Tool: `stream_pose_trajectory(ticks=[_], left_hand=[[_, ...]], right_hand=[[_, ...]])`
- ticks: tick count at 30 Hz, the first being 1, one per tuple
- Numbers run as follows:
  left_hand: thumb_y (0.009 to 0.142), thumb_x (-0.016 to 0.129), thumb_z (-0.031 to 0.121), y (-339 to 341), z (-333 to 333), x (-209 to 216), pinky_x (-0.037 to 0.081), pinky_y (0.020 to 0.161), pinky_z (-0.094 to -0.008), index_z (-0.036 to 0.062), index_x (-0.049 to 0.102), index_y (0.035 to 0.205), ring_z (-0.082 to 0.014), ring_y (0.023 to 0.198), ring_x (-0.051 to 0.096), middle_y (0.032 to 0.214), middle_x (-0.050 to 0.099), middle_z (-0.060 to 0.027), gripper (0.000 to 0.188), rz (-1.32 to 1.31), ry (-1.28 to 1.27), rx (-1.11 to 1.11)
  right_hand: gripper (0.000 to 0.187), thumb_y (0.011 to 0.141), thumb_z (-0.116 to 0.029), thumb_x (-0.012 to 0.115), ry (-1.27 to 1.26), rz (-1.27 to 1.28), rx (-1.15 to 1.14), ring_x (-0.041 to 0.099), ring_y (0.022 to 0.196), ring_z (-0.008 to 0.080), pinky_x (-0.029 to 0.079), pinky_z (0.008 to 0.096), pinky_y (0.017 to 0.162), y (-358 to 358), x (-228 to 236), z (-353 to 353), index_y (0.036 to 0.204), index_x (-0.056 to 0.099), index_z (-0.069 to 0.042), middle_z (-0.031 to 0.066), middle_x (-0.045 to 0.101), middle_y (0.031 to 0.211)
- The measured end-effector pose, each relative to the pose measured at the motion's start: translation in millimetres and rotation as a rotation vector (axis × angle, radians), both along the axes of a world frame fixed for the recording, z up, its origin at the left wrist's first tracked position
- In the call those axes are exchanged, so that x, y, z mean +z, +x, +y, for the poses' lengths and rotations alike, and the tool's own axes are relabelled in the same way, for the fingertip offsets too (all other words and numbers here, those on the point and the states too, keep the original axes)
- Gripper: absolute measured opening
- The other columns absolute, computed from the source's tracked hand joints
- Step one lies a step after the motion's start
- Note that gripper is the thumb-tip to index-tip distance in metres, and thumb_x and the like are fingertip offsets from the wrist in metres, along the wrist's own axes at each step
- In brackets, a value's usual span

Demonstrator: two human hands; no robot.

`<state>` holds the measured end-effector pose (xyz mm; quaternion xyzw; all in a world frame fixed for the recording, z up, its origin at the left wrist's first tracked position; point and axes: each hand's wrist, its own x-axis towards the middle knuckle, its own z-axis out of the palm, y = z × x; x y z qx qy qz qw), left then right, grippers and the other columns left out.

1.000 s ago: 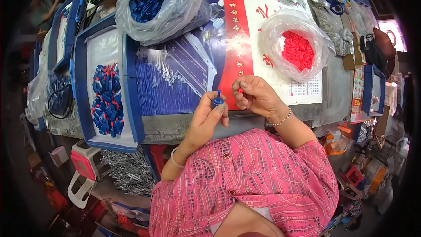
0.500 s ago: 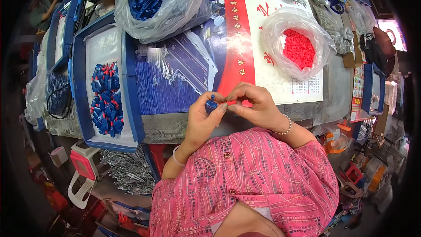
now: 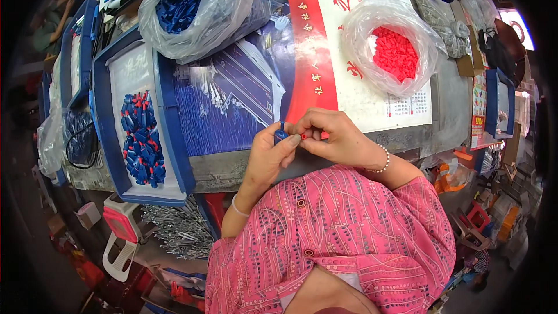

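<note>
Even, bright daylight-like light over the bench; colours read strong, shadows soft and short. Glare spots on the clear plastic bag of red pieces and on the clear plastic bag of blue pieces. A blown-out white patch sits at the upper right rim. Heavy fisheye bend: the straight edges of the blue-rimmed white tray curve, and a black vignette fills the corners. Centre is sharp; the floor clutter at lower left and far right goes dim and soft.

Blue part, red piece
</note>
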<state>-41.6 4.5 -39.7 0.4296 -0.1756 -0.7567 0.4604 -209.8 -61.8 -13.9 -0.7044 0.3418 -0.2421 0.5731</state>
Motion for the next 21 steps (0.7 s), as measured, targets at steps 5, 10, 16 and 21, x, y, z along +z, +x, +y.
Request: stream_pose_trajectory(ticks=[5, 10, 16, 21], left_hand=[[0.085, 0.061, 0.007, -0.7, -0.1, -3.6, 0.027, 0.042, -0.0198, 0.0012, 0.054, 0.095, -0.0060, 0.045, 0.037, 0.062, 0.049, -0.0007, 0.014, 0.193, 0.058, 0.029], [0.083, 0.065, 0.010, -6.1, -3.3, 1.1, 0.031, 0.044, -0.0168, 0.0024, 0.055, 0.092, -0.0018, 0.049, 0.041, 0.063, 0.048, 0.0053, 0.016, -0.242, -0.033, -0.045], [0.085, 0.062, 0.011, 1.6, -1.9, -3.6, 0.030, 0.043, -0.0187, 0.0028, 0.055, 0.090, -0.0029, 0.047, 0.038, 0.061, 0.046, 0.0042, 0.012, -0.022, 0.060, -0.025], [0.087, 0.058, 0.012, 3.2, -0.8, -6.6, 0.028, 0.042, -0.0208, 0.0029, 0.055, 0.090, -0.0057, 0.044, 0.035, 0.059, 0.044, 0.0019, 0.010, 0.391, 0.150, 0.031]], right_hand=[[0.016, 0.074, 0.002, 0.063, -0.027, -0.023, 0.036, 0.055, 0.068, 0.0150, 0.045, 0.0264, 0.060, -3.9, -3.9, -2.1, 0.087, 0.057, -0.001, 0.0058, 0.054, 0.078], [0.019, 0.073, 0.003, 0.062, -0.309, 0.126, 0.051, 0.056, 0.073, 0.0226, 0.046, 0.0312, 0.063, -0.3, -4.9, 1.8, 0.091, 0.057, -0.002, 0.0090, 0.053, 0.084], [0.020, 0.074, 0.001, 0.063, -0.260, 0.122, 0.103, 0.056, 0.076, 0.0236, 0.047, 0.0319, 0.066, 0.8, 0.5, -3.0, 0.093, 0.057, -0.001, 0.0102, 0.053, 0.087], [0.017, 0.076, -0.001, 0.065, -0.067, -0.076, 0.085, 0.056, 0.076, 0.0198, 0.046, 0.0294, 0.065, -0.7, -0.9, -5.4, 0.091, 0.058, 0.000, 0.0095, 0.054, 0.087]])
